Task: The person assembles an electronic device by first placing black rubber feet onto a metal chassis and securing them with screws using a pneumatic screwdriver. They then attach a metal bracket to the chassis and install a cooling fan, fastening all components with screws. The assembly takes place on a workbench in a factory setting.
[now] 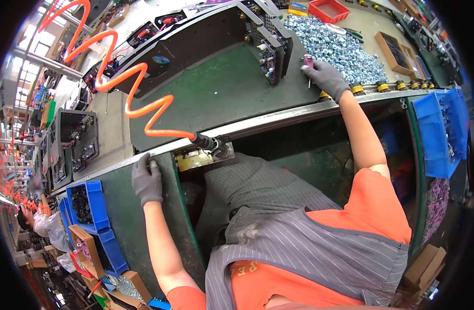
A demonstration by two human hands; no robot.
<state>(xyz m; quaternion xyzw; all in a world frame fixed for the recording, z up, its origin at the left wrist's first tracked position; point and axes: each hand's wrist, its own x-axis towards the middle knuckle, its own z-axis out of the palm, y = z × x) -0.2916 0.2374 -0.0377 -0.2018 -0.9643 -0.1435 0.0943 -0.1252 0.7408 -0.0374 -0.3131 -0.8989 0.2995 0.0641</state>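
- The right hand (326,77), in a grey glove, is closed around a small pink-handled tool (309,62); the tool's long axis runs roughly up and down in the view, pink end up, thin shaft pointing down below the fist.
- The tool sits just beside the near end of a long black chassis (195,46), close to its perforated end panel (270,46).
- The chassis lies on the green surface (221,98), its long axis running from upper right down to the left.
- The left hand (146,180), also gloved in grey, rests flat on the metal edge of the surface, fingers loosely curled, holding nothing.
- An orange coiled air hose (138,103) loops down to a fitting at that edge.
- A heap of silver nuts (335,46) lies beyond the right hand, with a red bin (327,9) behind it.
- Blue bins (87,201) stand at left, another blue bin (437,134) at right, cardboard boxes (425,266) lower right.
- Another person (40,225) works far left in a factory hall.
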